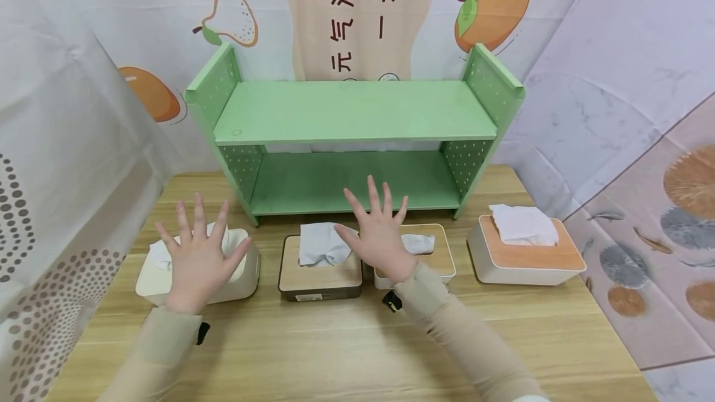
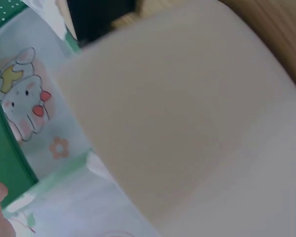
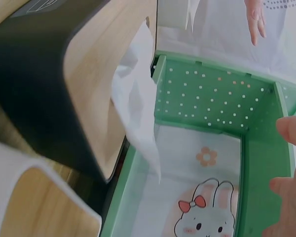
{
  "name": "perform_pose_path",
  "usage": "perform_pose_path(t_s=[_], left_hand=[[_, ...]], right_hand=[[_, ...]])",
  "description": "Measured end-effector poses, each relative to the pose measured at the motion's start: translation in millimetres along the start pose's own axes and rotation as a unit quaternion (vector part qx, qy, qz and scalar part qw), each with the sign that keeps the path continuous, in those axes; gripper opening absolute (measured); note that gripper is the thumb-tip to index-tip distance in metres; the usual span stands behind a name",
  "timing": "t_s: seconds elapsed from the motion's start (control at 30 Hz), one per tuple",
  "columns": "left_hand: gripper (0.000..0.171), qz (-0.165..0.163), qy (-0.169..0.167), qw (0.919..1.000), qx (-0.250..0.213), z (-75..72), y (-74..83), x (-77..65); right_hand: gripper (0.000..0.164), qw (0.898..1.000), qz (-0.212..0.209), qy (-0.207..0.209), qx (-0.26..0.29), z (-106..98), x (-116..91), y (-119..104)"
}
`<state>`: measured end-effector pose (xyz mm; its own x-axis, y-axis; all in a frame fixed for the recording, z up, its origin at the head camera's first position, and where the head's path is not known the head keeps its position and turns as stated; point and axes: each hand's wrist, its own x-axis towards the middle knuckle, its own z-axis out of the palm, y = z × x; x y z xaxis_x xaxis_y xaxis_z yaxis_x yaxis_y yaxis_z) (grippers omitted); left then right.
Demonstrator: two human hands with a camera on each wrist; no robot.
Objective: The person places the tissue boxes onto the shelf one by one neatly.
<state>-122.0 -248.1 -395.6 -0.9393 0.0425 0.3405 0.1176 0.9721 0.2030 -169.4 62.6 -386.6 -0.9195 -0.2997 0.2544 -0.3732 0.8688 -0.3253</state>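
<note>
My left hand (image 1: pixel 198 259) is held over the cream tissue box (image 1: pixel 248 278) at the left, fingers spread and straight, gripping nothing. My right hand (image 1: pixel 381 236) is also spread and holds nothing. It hovers between the dark-sided tissue box with a wooden lid (image 1: pixel 293 275) and a white tissue box with a wooden lid (image 1: pixel 441 256), partly covering the latter. Each box has white tissue sticking out. Part of the right hand (image 3: pixel 291 197) shows at the right edge of its wrist view. A large, blurred pale surface (image 2: pixel 172 113) fills most of the left wrist view.
Behind the boxes stands a green two-tier shelf (image 1: pixel 357 110) with perforated side panels. Another white tissue box with an orange-brown lid (image 1: pixel 516 256) sits at the right. All rest on a wooden table (image 1: pixel 313 352). Printed cloth (image 1: pixel 558 61) hangs around the back and sides.
</note>
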Motion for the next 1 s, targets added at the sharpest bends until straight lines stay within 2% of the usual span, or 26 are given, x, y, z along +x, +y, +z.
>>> perform_pose_path(t_s=[0.13, 0.37, 0.7, 0.8, 1.0], left_hand=[[0.076, -0.007, 0.001, 1.0, 0.006, -3.8, -14.0, -6.9], [0.078, -0.019, -0.01, 0.9994, 0.026, -10.7, -39.1, -18.2], [0.08, -0.052, -0.025, 0.9977, 0.035, -20.0, -76.0, -35.3], [0.081, -0.063, -0.037, 0.9968, 0.032, -18.3, -85.9, -40.6], [0.08, -0.072, -0.058, 0.9956, 0.012, -7.2, -103.2, -50.3]], right_hand=[[0.068, 1.0, -0.012, -0.003, 0.011, 3.5, 3.8, -8.8], [0.067, 0.999, -0.028, -0.02, -0.004, 9.0, 11.9, -26.5], [0.066, 0.997, -0.062, -0.042, -0.006, 28.4, 17.0, -51.8], [0.066, 0.997, -0.065, -0.049, -0.012, 33.7, 18.2, -59.2], [0.067, 0.993, -0.072, -0.091, -0.016, 47.6, 19.3, -76.5]])
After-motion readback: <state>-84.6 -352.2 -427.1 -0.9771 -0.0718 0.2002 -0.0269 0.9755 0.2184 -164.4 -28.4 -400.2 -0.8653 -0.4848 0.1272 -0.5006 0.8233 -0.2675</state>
